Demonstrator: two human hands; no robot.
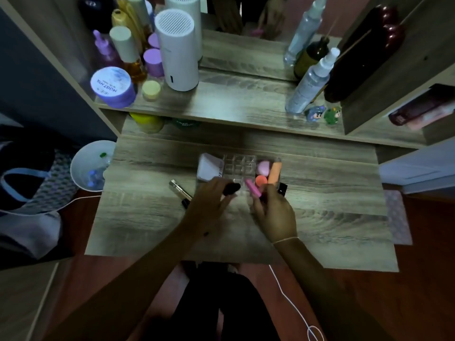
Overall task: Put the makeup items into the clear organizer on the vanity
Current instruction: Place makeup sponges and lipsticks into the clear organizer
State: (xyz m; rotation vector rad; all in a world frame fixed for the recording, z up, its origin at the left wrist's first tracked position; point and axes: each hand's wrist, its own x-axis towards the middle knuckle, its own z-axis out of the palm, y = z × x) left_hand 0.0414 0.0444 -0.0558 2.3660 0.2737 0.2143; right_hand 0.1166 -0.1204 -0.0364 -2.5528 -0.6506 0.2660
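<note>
The clear organizer (238, 166) stands mid-vanity with a grid of small cells. In it sit a white compact (209, 167) at the left, and a pink sponge (263, 166), an orange sponge (261, 179) and a peach tube (274, 172) at the right. My left hand (211, 200) grips a black tube (231, 189) at the organizer's front edge. My right hand (273, 210) holds a pink tube (253, 188) tilted over the front cells. A gold and black tube (179, 191) lies on the vanity left of my left hand. A black item (283, 188) is partly hidden behind my right hand.
The shelf above holds a white cylinder (177, 50), a purple jar (113, 87), several bottles, spray bottles (307, 82) and two small figurines (322, 115). A white bowl (91, 166) sits left of the vanity. A white cable (293, 306) trails near my legs.
</note>
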